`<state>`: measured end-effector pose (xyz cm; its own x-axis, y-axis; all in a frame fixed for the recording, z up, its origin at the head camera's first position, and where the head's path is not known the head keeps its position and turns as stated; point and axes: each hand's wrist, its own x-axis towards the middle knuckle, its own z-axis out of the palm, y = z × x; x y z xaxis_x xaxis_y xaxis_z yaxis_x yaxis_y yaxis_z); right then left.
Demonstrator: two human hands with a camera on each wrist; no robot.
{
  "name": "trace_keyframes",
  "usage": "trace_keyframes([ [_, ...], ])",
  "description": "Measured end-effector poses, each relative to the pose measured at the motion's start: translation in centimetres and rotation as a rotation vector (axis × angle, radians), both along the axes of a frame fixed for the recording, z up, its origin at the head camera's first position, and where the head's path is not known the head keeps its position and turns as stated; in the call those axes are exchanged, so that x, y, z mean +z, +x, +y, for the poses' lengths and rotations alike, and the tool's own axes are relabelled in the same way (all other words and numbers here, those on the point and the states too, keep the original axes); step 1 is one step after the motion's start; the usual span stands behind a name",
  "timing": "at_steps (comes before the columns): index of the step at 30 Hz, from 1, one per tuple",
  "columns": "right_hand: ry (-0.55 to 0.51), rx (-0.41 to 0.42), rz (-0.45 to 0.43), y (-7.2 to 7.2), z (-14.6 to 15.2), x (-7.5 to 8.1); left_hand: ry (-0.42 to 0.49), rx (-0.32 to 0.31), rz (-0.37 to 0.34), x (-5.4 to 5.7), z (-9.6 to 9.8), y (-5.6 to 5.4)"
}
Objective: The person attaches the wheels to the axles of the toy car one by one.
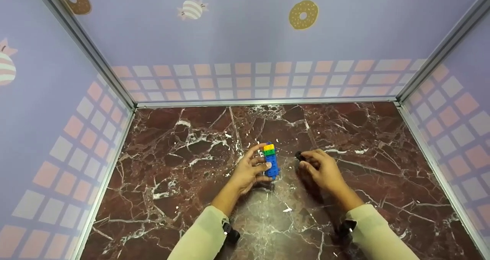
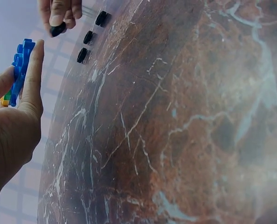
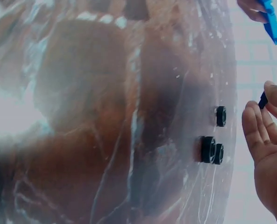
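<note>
My left hand (image 1: 245, 172) grips a blue toy-brick assembly (image 1: 272, 169), thumb on its studded face and other fingers about its far and near ends. A green brick (image 1: 269, 152) and a yellow brick (image 1: 269, 147) sit at its far end. To the right, my right hand (image 1: 324, 170) pinches a small black toy wheel (image 1: 298, 155) between thumb and fingers, apart from the assembly. Three more black wheels (image 3: 221, 116) stand on the tabletop, seen in both wrist views. In the head view I cannot make them out near the right hand.
The brown marbled tabletop (image 1: 183, 198) is bounded by a patterned back wall (image 1: 245, 34) and side walls with metal edge strips. Small black devices are strapped at the left wrist (image 1: 231, 233) and right wrist (image 1: 346, 228).
</note>
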<state>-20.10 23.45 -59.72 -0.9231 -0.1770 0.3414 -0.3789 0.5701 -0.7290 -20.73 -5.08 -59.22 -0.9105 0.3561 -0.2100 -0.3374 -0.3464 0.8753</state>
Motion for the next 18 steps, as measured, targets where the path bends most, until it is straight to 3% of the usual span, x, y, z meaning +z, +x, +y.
trace_keyframes([
  [7, -0.158, 0.022, -0.01, 0.1, -0.8, 0.9, 0.009, -0.008, 0.005, 0.2, 0.0, 0.3],
  [18, -0.197, 0.038, -0.011, -0.1, -2.3, 2.6, 0.036, -0.015, 0.003, 0.1, 0.6, 0.7],
])
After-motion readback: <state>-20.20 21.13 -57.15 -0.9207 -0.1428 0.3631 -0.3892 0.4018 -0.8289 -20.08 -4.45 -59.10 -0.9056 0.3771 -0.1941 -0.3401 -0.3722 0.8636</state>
